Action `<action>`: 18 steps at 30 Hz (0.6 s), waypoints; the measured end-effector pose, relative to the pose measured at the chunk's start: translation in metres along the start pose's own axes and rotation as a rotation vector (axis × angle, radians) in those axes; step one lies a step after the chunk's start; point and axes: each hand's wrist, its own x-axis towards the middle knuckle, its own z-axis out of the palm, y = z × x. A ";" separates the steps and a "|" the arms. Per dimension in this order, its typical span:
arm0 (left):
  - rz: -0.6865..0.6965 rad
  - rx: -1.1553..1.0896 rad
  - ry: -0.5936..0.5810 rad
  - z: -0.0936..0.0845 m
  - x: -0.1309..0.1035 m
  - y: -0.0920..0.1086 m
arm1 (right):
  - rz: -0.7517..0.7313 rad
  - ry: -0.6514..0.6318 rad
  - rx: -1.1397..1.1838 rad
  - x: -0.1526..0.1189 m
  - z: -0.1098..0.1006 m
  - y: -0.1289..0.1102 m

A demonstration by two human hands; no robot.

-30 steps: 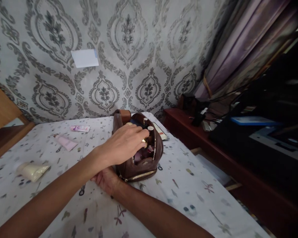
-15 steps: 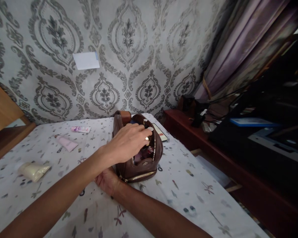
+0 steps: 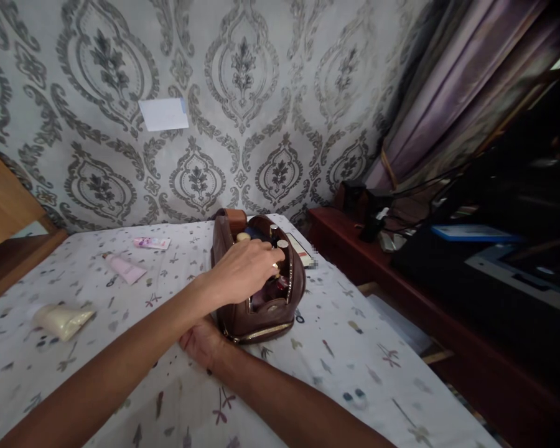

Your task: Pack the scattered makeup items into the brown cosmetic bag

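A brown leather toiletry bag [image 3: 261, 326] stands unzipped on the patterned bedsheet. My left hand [image 3: 247, 267] reaches into its opening with bent fingers, and the fingertips are hidden among the contents. Close to those fingers stand a bottle with a pale round cap [image 3: 283, 244] and a bottle with a shiny cap [image 3: 273, 230]. A small red item [image 3: 282, 284] lies deeper inside. Crossing under the left wrist, my right hand [image 3: 203, 342] rests palm up against the bag's near left side. Its fingers are mostly covered by the left forearm.
On the sheet at the left lie a cream tube [image 3: 65, 320], a pink tube [image 3: 127, 269] and a small white-and-pink tube [image 3: 152, 243]. A flat light item with a dark edge [image 3: 303, 252] sits behind the bag. A dark red wooden ledge [image 3: 345, 233] runs along the right.
My left hand has shifted slightly down and back inside the bag, baring more of the round cap and a pale round item behind the hand. My right hand stays at the bag's side.
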 end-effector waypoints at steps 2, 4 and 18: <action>-0.007 -0.007 0.017 0.001 0.000 0.001 | 0.010 0.010 0.004 0.000 0.000 0.000; -0.029 -0.001 0.035 0.002 0.001 0.002 | 0.027 0.014 -0.001 -0.001 -0.001 0.000; -0.070 0.116 0.036 0.008 0.005 0.006 | 0.017 0.055 -0.009 -0.001 0.007 -0.005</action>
